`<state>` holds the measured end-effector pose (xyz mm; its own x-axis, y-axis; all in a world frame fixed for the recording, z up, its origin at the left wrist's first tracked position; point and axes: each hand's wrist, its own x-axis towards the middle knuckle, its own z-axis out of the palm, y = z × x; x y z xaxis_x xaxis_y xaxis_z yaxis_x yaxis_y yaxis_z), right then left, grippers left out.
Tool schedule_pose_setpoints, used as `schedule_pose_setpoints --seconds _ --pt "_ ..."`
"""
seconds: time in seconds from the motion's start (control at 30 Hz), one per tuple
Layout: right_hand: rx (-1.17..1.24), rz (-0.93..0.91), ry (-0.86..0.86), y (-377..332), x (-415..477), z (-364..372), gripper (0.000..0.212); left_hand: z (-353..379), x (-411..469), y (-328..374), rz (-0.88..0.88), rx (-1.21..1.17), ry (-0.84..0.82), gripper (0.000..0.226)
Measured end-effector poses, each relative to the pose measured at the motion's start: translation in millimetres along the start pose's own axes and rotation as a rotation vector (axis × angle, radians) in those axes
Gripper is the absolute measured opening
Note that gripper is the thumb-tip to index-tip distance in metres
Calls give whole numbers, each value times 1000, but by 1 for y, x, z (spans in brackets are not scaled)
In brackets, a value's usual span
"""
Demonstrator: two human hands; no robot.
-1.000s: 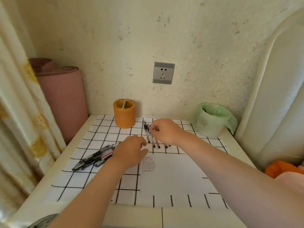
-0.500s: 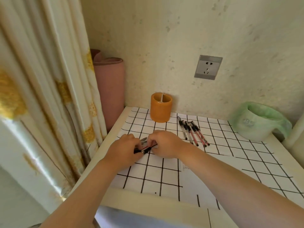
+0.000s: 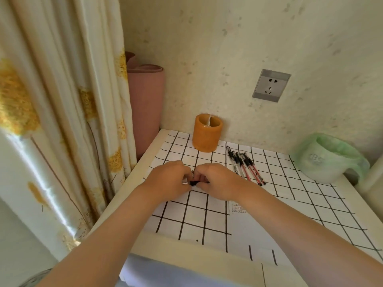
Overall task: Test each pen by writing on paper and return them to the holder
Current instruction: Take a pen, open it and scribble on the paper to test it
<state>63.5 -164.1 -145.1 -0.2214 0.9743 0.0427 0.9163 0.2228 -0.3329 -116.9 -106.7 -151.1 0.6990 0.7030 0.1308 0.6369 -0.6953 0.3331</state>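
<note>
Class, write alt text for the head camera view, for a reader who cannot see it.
A left hand and right hand meet over a grid-patterned tablecloth, both gripping a dark pen. More pens lie in a row to their right, near an orange holder.

light: bright daylight, seemingly from left | shadows: soft | edges: bowed, slightly blurred

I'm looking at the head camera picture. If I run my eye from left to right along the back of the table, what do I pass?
curtain → pink roll → orange holder → loose pens → green-bagged bin
</note>
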Motion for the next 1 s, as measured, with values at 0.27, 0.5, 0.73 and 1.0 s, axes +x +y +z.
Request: schedule_pose_setpoints --seconds 0.27,0.5,0.73,1.0 --pt "45 129 82 13 -47 -18 14 3 8 32 32 -67 1 17" --pt "78 230 121 37 -85 -22 14 18 26 70 145 -119 -19 14" --pt "61 233 125 50 -94 -28 18 24 47 86 165 -232 -65 16" --pt "9 302 125 60 -108 -25 21 33 53 98 177 -211 -140 20"
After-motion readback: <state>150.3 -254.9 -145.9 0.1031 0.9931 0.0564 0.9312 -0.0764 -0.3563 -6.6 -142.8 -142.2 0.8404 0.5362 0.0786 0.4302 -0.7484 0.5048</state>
